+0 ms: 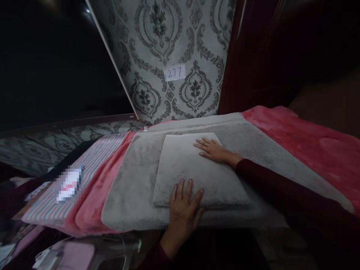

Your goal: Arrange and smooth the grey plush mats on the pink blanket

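A folded grey plush cloth [188,161], roughly square, lies flat on a larger grey plush blanket [129,176]. My left hand [185,204] rests near the front edge of the folded cloth, fingers spread and palm down. Farther back, my right hand [212,150] lies flat across the folded cloth's right side, its fingers pointing left. Neither hand grips anything. Beneath the grey blanket spreads a red-pink plush blanket [317,138], showing on both sides.
At the left are a striped cloth [90,161] and a blurred-out white item [69,185]. A large dark screen [56,67] stands behind. The patterned wall bears a paper marked 277 [174,72]. A plastic stool [112,249] with a pink item stands below the front edge.
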The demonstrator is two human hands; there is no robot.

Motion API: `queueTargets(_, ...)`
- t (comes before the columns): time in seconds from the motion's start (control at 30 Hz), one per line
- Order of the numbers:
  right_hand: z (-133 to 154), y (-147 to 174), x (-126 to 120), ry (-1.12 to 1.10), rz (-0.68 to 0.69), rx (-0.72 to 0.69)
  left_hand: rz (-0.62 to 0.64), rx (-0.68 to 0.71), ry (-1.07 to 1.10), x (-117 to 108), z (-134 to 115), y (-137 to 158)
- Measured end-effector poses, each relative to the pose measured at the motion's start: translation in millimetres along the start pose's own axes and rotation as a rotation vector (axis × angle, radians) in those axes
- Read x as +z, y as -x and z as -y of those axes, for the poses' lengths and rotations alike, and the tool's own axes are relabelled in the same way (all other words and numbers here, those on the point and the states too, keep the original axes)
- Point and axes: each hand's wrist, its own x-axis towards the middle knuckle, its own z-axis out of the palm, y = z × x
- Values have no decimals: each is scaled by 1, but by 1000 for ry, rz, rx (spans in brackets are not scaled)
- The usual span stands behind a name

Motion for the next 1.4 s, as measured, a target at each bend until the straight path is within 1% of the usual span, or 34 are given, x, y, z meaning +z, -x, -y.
queueTargets(0.1,-14,-15,-2,21,9,99,-21,8,-13,1,1,1)
queueTargets(0.17,-17,-20,-7,26,33,141,-28,9,-23,1,1,0)
queueTargets(0.23,-11,-21,-12,25,61,165,-29,9,-22,0,1,0)
queueTargets(0.27,-3,-20,-14,29,59,150,-31,7,-15,-1,1,0)
queueTargets(0.3,8,-17,-16,36,46,109,-40,6,-3,-1,1,0)
queueTargets(0.37,36,-9,-16,38,27,-59,-82,5,32,-1,-2,1)
queueTargets(0.43,66,0,-12,2,80,-259,-122,1,66,0,-8,5)
queueTargets(0.47,78,3,-9,-23,119,-331,-130,-6,74,1,-11,7)
queueTargets(0.5,87,5,-7,-44,155,-378,-132,-18,75,3,-14,9)
queueTargets(0.53,91,4,-5,-57,176,-395,-132,-29,71,4,-17,11)
queueTargets(0.6,87,-4,-3,-62,178,-355,-140,-41,68,8,-21,15)
queueTargets(0.7,62,-29,-4,-65,166,-235,-164,-37,76,13,-22,19)
queueTargets(0.8,36,-57,-5,-79,150,-166,-198,-31,83,18,-19,21)
queueTargets(0.97,10,-87,-2,-47,136,-66,-256,-37,90,24,-19,22)
queueTargets(1.07,2,-97,-2,-5,135,-22,-251,-34,73,25,-20,22)
queueTargets(1.13,2,-101,-5,18,145,8,-236,-32,70,23,-20,20)
queueTargets(1.23,18,-96,-10,62,125,41,-258,-27,64,15,-17,17)
queueTargets(1.27,27,-92,-11,72,102,11,-275,-30,63,12,-15,16)
queueTargets(1.3,39,-88,-10,72,84,-50,-285,-44,64,9,-14,15)
queueTargets(1.33,51,-82,-8,62,81,-138,-282,-58,66,7,-12,14)
queueTargets(1.4,75,-73,-2,25,129,-324,-247,-77,56,5,-10,15)
